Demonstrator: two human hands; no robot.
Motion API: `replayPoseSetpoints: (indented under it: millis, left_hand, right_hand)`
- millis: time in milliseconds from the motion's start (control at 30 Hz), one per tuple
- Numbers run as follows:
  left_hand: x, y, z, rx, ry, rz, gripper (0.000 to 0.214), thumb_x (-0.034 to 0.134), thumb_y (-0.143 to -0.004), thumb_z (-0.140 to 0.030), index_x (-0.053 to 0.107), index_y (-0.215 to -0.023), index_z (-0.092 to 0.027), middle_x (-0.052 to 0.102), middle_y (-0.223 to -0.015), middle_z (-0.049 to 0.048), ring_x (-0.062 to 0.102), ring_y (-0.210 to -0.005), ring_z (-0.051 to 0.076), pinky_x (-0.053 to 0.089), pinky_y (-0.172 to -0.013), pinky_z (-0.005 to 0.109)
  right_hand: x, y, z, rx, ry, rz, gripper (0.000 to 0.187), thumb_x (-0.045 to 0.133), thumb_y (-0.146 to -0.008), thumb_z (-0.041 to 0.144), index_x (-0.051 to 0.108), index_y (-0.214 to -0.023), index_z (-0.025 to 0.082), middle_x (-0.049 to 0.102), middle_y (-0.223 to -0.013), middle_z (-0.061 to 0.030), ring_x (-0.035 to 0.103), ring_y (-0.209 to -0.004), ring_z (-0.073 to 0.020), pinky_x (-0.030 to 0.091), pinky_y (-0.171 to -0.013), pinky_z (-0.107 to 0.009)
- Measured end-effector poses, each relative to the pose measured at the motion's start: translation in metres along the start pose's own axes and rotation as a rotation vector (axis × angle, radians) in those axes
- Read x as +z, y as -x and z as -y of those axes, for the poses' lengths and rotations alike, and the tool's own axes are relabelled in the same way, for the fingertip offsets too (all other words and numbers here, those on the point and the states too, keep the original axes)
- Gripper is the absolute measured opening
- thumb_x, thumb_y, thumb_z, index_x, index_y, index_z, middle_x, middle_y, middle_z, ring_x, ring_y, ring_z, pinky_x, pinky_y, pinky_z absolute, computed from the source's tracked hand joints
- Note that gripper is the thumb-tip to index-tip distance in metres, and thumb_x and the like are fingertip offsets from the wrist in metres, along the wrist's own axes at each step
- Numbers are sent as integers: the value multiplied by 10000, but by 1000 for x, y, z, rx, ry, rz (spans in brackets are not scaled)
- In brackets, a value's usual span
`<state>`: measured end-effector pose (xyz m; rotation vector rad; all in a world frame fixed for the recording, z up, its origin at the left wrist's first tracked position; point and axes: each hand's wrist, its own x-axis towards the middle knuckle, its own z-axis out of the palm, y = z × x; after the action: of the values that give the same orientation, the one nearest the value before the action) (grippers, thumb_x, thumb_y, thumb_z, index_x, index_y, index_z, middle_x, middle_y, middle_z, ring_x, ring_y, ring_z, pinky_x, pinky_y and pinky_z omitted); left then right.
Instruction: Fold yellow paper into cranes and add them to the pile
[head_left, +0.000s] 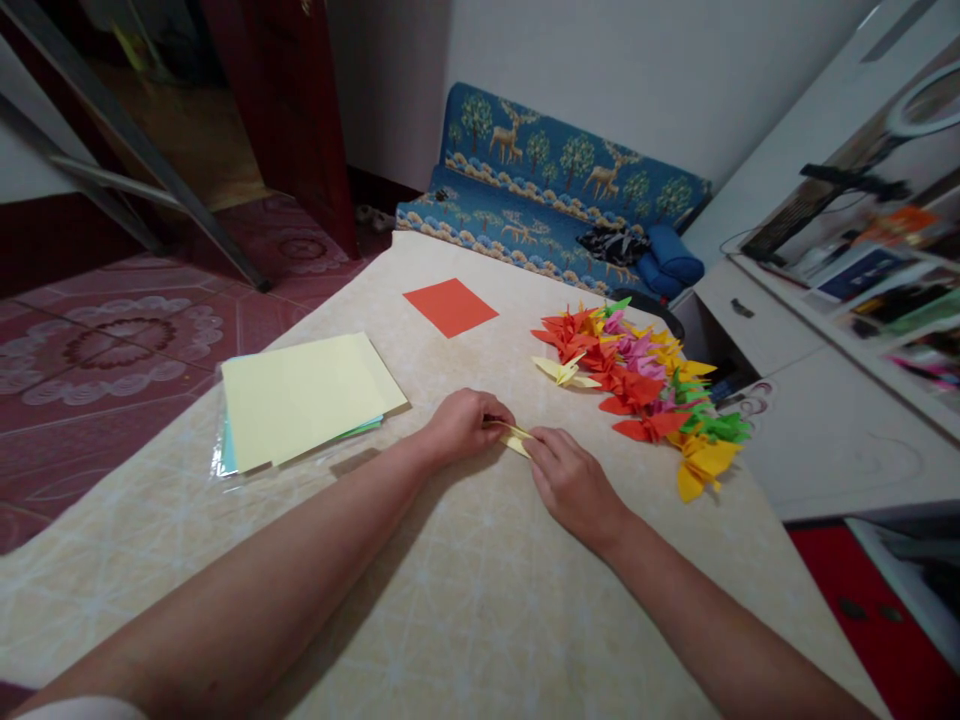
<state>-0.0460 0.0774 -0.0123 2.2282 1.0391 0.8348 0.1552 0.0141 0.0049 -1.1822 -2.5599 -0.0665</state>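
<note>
While we have the folded yellow paper (514, 440) just above or on the near-middle of the desk (465, 610), whether lifted or resting we cannot tell, its short strip bridges our two hands. Our left hand (471, 424) is curled nearly closed around the left end, thumb and fingers drawn together. Our right hand (576, 487) is likewise almost closed, its fingertips pinching the right end; the exact grip under the knuckles is hidden.

To work this fold well, we would judge it best to let one hand steady the layers while the other lines up the edges, and only then press along the crease. With a piece this narrow, a light pinch should serve better than a hard squeeze, since thin layers may slip or wrinkle. Pressing against the firm desk would likely sharpen the line.

Beyond our hands, an orange-red sheet (450, 306) lies flat and apart on the far side. Left of our left hand sits a stack of pale sheets (311, 395), and to the right a crowd of colourful folded birds (637, 375), well placed out of our elbows' way. A blue patterned sofa (525, 185) stands past the far edge.
</note>
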Motion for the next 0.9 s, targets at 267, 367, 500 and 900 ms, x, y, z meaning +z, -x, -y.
replayPoseSetpoints:
  millis: [267, 367, 500, 900]
  left_hand:
    - [-2, 3, -4, 27, 29, 6, 214, 574, -742, -203, 746, -870, -204, 715, -798, 31, 622, -709, 146, 443, -659, 225]
    - [-3, 4, -4, 35, 24, 14, 210, 658, -711, -280, 739, -892, -211, 713, -826, 33, 625, -741, 159, 447, -669, 231]
    - [-2, 3, 0, 24, 18, 19, 177, 665, -739, -280, 735, -882, -204, 702, -783, 34, 613, -693, 147, 436, -639, 228]
    - [-2, 2, -2, 9, 388, -55, 191, 621, -807, -280, 716, -888, -135, 704, -817, 56, 622, -725, 142, 456, -673, 235]
  right_hand:
    - [9, 1, -2, 37, 24, -94, 264, 441, -865, 88, 627, -1035, 167, 659, -1027, -113, 594, -966, -241, 510, -846, -391]
    - [13, 0, 3, 156, -35, -169, 233, 455, -851, 86, 637, -970, 172, 672, -971, -97, 608, -927, -231, 502, -838, -370]
    - [15, -2, 9, 290, -158, -265, 207, 472, -826, 88, 648, -859, 191, 678, -931, -80, 619, -899, -220, 495, -825, -351]
    - [15, -9, 16, 725, -637, -360, 200, 641, -729, 248, 711, -910, 199, 697, -759, -33, 624, -651, -171, 506, -614, -283]
